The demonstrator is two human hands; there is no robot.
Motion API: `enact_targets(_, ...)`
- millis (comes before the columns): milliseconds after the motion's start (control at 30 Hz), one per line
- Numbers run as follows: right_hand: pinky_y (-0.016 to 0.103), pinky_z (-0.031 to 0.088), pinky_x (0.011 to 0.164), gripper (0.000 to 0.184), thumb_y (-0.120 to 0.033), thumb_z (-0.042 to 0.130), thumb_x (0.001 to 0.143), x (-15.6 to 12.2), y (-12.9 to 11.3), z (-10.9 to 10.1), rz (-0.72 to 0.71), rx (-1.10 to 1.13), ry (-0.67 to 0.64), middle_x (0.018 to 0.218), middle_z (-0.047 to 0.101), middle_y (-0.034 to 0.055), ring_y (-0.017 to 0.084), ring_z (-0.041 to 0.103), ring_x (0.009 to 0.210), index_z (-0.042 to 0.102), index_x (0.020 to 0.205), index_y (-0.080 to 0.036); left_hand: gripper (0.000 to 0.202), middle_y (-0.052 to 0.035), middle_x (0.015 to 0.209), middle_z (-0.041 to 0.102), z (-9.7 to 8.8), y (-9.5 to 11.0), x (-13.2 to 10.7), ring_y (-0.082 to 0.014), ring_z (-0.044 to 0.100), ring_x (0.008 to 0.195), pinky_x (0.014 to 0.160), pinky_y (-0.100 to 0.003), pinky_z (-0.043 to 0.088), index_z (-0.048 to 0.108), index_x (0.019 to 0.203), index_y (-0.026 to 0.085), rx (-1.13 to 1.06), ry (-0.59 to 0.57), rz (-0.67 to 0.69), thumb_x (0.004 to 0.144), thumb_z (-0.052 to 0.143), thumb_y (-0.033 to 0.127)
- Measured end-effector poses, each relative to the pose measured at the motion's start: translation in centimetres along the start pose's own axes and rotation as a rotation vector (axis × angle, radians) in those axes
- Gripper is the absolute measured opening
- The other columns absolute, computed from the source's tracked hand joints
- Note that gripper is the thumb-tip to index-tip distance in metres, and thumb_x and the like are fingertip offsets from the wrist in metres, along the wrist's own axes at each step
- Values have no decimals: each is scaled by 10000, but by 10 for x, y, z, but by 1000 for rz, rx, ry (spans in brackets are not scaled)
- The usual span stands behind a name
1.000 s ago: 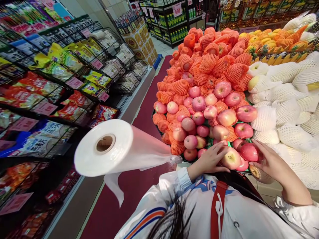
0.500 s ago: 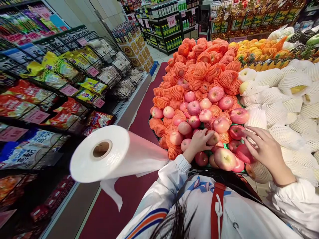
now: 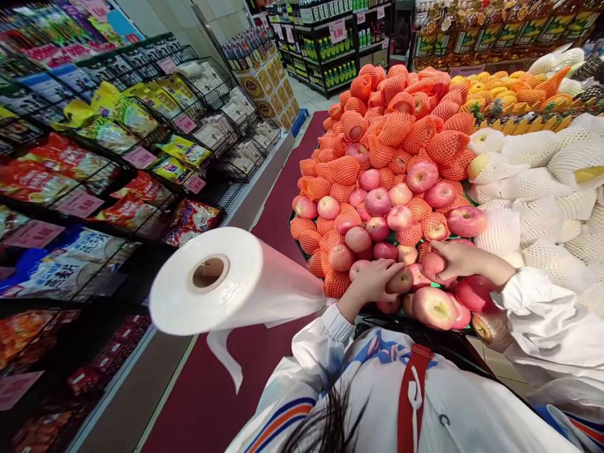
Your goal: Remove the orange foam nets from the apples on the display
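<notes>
My left hand is closed round a dull red apple at the near side of the apple pile. To its right, the fingers and thumb of my right hand grip a pinkish-red apple, whose far side shows past the fingers. Between the hands and my body sits a large red-and-yellow apple. A deep red apple lies under my right wrist. Bare apples surround both hands, and more apples in orange foam nets are heaped behind them.
A big roll of clear plastic bags stands to the left of the pile, its loose end hanging down. White-netted fruit lies on the right. Shelves of packaged food line the left side. Bottles stand at the back.
My right hand has moved left and closed on an apple; before, its fingers were spread over the pile's right side. My left hand stays on its apple. The view has shifted slightly.
</notes>
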State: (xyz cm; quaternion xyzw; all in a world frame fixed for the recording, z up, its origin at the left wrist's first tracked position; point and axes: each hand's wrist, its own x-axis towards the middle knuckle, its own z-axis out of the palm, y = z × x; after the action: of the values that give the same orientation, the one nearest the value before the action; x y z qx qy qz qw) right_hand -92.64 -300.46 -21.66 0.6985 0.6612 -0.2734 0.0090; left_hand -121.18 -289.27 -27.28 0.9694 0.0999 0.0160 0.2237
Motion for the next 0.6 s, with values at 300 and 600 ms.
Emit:
enact_targets(300,469,559,1035,614,-460,716,709,-3,38,-11,-77,264,-138,1242,760,127,353,708,1128,778,1256,-189,709,-219,1681,465,-2,18,13,-409,448,1533,1241,-586,441,512,1577,99,-40,68,54,985,683,452)
enact_targets(600,414,557,996,578,-520,716,842,5,22,-40,-57,194,36,1264,763,138,316,726,1103,735,1292,-157,616,-184,1624,556,23,62,19,-333,501,1510,1302,-517,386,593,1494,112,-116,68,436,1050,621,539)
